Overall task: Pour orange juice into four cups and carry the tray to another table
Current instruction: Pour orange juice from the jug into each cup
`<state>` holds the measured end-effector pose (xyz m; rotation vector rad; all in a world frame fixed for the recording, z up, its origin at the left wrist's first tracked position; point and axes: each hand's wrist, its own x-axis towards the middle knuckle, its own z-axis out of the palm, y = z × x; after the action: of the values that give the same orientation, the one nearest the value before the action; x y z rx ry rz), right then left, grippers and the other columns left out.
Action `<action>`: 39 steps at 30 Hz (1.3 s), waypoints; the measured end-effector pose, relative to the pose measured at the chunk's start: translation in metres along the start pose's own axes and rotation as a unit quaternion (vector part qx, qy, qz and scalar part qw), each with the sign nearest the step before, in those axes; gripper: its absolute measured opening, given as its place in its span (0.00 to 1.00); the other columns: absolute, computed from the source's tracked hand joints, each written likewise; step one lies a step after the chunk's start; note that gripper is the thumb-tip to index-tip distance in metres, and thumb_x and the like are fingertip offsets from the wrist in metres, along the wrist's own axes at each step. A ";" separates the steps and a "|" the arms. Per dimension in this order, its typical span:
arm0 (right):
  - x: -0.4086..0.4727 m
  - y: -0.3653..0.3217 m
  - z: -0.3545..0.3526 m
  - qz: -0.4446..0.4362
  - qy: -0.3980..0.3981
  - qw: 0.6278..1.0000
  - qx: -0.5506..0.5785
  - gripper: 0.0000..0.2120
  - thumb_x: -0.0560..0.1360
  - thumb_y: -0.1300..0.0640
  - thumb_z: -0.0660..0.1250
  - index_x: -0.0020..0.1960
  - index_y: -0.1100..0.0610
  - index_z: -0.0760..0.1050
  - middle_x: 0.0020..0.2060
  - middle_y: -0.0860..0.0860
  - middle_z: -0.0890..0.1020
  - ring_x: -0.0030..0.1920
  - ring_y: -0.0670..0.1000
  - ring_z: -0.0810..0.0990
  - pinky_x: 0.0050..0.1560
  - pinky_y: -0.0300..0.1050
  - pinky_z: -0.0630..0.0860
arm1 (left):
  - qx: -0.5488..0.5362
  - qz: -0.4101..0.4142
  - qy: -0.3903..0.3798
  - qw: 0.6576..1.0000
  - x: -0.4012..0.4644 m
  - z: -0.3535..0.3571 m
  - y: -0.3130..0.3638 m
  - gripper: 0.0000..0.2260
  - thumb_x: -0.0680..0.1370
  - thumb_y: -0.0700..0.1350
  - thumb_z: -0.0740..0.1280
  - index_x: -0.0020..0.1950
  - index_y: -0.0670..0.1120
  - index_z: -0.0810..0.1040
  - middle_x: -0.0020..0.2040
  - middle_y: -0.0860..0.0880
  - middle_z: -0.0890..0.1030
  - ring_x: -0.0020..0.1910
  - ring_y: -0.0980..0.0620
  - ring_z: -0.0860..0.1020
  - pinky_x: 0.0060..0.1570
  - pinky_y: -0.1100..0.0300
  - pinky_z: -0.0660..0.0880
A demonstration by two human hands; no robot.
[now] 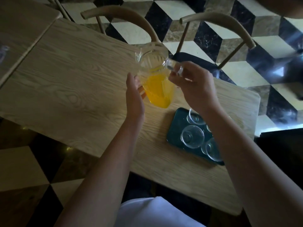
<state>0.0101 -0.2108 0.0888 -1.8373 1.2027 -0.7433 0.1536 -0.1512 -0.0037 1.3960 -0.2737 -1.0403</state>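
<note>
Glass jug [155, 76] roughly half full of orange juice, just beyond tray [176, 126] on counter [73, 82]. Right hand [195, 86] closed on handle; left hand [133, 94] open, flat against jug side. Likely heavy, rigid, fragile, slick. Four cups [192, 136] on tray empty.

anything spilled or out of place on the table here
Nothing stands out. The pitcher of orange juice is held between the right hand at its handle and the left hand at its side. The cups on the tray look empty, and no spill shows.
</note>
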 end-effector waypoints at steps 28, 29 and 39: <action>-0.260 0.113 -0.218 0.057 0.037 0.998 -0.016 0.05 0.76 0.54 0.69 0.42 0.52 0.75 0.31 0.43 0.77 0.30 0.40 0.75 0.37 0.47 0.75 | -0.086 -0.213 -0.177 0.957 -0.275 0.131 -0.168 0.36 0.77 0.73 0.49 0.67 0.47 0.76 0.63 0.43 0.82 0.62 0.43 0.80 0.65 0.44 0.73; -0.267 0.121 -0.216 0.064 0.034 0.997 -0.025 0.05 0.75 0.53 0.68 0.42 0.51 0.74 0.31 0.42 0.77 0.31 0.41 0.75 0.36 0.48 0.75 | -0.096 -0.238 -0.184 0.949 -0.278 0.127 -0.177 0.38 0.77 0.73 0.48 0.68 0.46 0.76 0.64 0.42 0.81 0.64 0.42 0.78 0.67 0.43 0.70; -0.294 0.155 -0.185 0.099 0.044 0.989 -0.097 0.06 0.79 0.57 0.66 0.47 0.59 0.75 0.36 0.53 0.79 0.37 0.58 0.78 0.40 0.59 0.77 | -0.080 -0.360 -0.187 0.911 -0.281 0.107 -0.216 0.38 0.75 0.74 0.50 0.69 0.48 0.75 0.65 0.44 0.80 0.66 0.44 0.77 0.69 0.44 0.68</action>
<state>-0.3204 -0.0296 0.0361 -1.8208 1.5373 -0.6178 -0.1721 0.0163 -0.0576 1.1500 0.0706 -1.9040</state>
